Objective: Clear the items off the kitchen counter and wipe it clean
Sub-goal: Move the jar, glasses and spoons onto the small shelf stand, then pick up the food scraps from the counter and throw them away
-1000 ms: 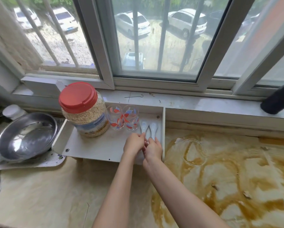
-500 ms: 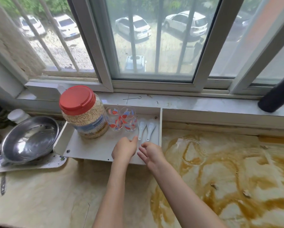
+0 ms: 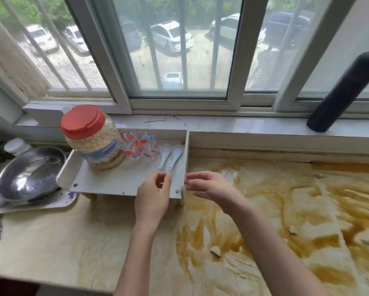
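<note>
Beige stone-look kitchen counter [image 3: 51,242], its right half smeared with brown stains and dotted with a few pale crumbs [image 3: 215,251]. Against the windowsill, a white shallow-walled shelf [image 3: 123,190] on short legs. On it, from left to right:
- a clear plastic jar of oats [image 3: 93,142] with a red lid;
- two clear glass tumblers [image 3: 140,148] with red and blue patterns, side by side and just beside the jar;
- two white ceramic spoons [image 3: 170,155] lying parallel, bowls toward the window, handles toward the front edge, close to the shelf's right wall.

Above the shelf's front edge, just short of the spoon handles, the left hand [image 3: 152,197] — fingers loosely curled, thumb and forefinger apart, nothing held. Beside the shelf's front right corner, over the stained counter, the right hand [image 3: 209,188] — fingers half bent, tips near the corner, nothing plainly gripped. Contact with the shelf wall impossible to tell through the blur.

Left of the shelf, a round stainless steel bowl [image 3: 29,174] on a flat pale tray [image 3: 51,205], with a white-capped bottle [image 3: 16,146] behind it. On the sill at far right, a dark matte cylinder [image 3: 344,92].
</note>
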`<state>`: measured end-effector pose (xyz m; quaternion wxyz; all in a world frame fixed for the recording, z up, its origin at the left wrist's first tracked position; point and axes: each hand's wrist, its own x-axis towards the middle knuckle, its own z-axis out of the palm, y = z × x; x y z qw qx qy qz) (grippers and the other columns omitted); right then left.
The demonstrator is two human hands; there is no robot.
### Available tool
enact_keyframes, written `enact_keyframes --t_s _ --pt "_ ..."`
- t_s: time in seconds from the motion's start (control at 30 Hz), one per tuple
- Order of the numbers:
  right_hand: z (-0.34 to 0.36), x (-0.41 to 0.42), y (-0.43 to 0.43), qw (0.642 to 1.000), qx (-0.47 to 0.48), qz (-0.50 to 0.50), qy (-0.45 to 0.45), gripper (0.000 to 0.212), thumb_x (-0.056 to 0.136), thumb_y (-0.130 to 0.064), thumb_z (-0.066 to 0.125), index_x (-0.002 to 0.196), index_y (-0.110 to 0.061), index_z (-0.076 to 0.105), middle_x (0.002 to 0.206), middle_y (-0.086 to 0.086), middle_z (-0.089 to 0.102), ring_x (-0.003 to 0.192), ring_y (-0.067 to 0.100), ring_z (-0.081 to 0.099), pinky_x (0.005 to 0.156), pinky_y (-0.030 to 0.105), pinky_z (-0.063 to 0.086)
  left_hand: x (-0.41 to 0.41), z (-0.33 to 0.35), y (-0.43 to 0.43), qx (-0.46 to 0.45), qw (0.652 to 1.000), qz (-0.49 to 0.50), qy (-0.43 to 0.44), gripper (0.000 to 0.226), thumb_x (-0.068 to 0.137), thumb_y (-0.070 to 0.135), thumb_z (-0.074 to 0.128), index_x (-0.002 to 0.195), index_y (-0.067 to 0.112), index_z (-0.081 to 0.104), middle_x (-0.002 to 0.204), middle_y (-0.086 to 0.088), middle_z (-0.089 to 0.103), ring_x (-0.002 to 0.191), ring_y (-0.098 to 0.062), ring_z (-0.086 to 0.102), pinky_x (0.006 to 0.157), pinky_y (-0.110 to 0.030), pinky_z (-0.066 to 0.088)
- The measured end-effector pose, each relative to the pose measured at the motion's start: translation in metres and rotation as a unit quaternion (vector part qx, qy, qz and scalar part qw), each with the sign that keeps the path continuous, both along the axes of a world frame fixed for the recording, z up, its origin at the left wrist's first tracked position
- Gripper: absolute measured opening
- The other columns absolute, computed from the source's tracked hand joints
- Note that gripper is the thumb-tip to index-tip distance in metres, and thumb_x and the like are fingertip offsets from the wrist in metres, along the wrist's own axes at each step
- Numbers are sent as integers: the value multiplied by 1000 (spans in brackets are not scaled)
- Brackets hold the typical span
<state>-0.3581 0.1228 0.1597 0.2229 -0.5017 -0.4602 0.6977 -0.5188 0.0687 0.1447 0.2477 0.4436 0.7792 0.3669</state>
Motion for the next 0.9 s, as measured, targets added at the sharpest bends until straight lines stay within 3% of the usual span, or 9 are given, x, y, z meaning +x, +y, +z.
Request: enact_keyframes --t_s 0.17,0.3,0.43,0.6,0.77,0.9 --pt "-4 74 0 991 96 -87 -45 30 83 -9 73 112 -13 66 105 3 72 97 13 68 85 23 53 61 -4 -1 28 991 -129 -32 10 92 35 62 100 29 66 94 18 67 89 4 62 75 -16 51" --pt "-9 128 -4 971 155 -163 -78 31 79 -7 77 107 -15 68 101 3 72 96 13 68 85 22 53 96 -13 1 24 982 -183 -38 24 91 41 62 111 29 65 104 20 65 99 8 59 85 -17 51" --pt "-11 157 -6 963 168 -194 -82 29 80 -11 77 107 -18 68 101 -3 72 96 7 68 80 17 52 118 -14 7 27 979 -197 -35 25 91 41 63 112 28 64 105 19 65 100 8 59 85 -19 52" --pt "-17 171 -7 961 175 -187 -103 28 81 -14 76 108 -17 69 100 -6 71 93 3 67 76 14 53 135 -14 11 26 979 -200 -28 23 92 38 63 111 26 65 104 18 65 97 5 60 82 -19 52" --pt "-47 175 -15 967 144 -146 -149 28 80 -16 76 107 -17 68 99 -5 71 94 6 67 84 26 55 136 -44 -3 -1 983 -180 -31 18 92 37 63 106 27 67 99 19 67 92 3 62 76 -19 54" --pt "-75 162 -30 973 112 -102 -173 27 81 -18 75 107 -19 68 100 -8 69 93 6 66 83 30 57 132 -79 -26 -48 986 -155 -48 9 91 32 65 98 29 69 93 19 68 87 5 63 73 -21 54"
